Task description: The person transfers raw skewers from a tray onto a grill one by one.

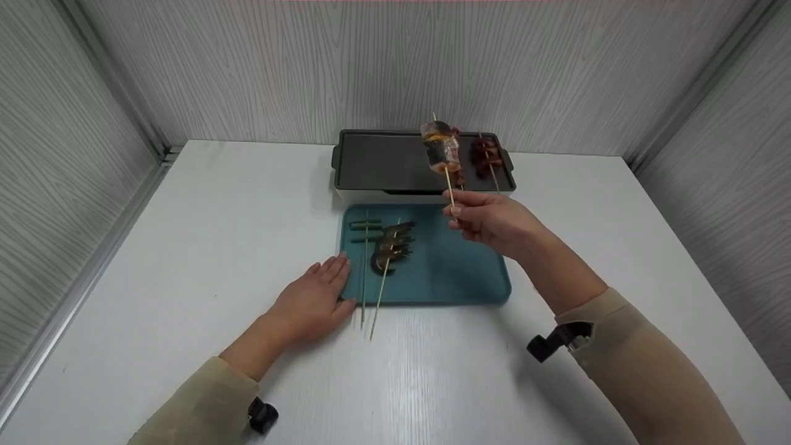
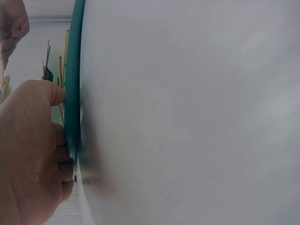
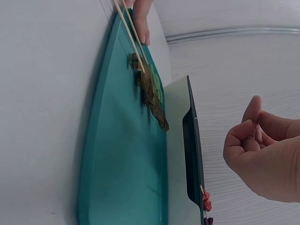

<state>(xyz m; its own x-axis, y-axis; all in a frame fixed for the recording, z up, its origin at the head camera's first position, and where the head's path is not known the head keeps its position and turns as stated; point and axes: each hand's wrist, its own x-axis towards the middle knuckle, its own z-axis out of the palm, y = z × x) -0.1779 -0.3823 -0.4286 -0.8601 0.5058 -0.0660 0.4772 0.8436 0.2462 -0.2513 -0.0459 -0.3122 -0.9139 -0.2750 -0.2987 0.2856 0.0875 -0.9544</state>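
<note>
Nothing to read out here: no text, label, brand or number is legible in any of the three views! Not a readable sign anywhere, either.
</note>
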